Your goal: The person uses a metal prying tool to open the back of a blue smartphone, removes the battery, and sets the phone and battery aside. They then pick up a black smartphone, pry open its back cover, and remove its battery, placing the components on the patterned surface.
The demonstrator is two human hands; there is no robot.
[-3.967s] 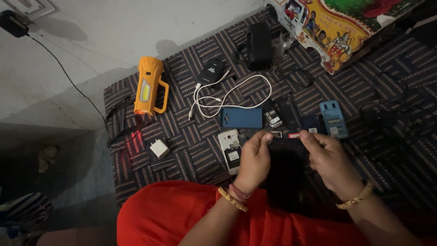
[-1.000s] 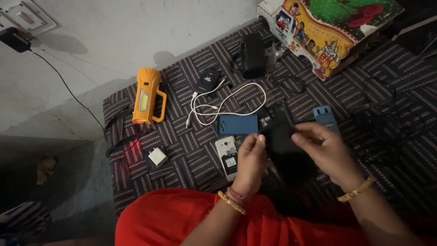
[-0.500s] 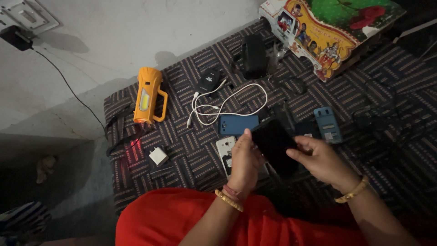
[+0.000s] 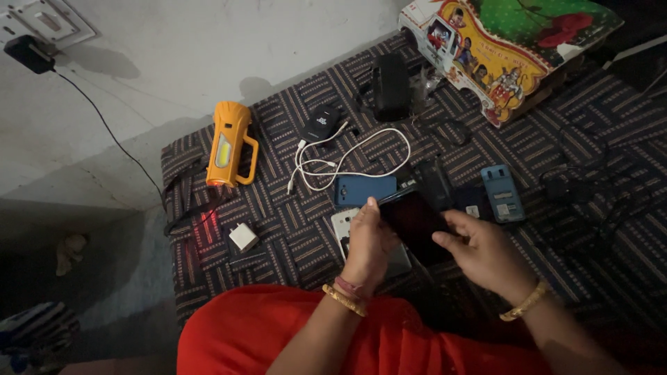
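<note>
My left hand (image 4: 368,244) and my right hand (image 4: 485,253) both hold a black smartphone (image 4: 415,219), screen side up and tilted, above a dark patterned mat (image 4: 292,229). The left thumb presses on the phone's left edge and the right fingers grip its lower right side. Under the hands lies a white phone (image 4: 345,226) with its back open. A blue phone (image 4: 365,189) lies just beyond it. Gold bangles sit on both wrists.
On the mat lie an orange torch (image 4: 230,144), a white cable (image 4: 347,163), a white charger block (image 4: 244,236), a black pouch (image 4: 391,87), a light blue phone back (image 4: 501,193) and dark cables at the right. A colourful printed box (image 4: 507,42) stands behind. A wall socket (image 4: 28,52) holds a plug.
The black phone, held low and flat in both hands, has been lifted and tilted. My left thumb now sits at its edge and my right hand grips it from below.
</note>
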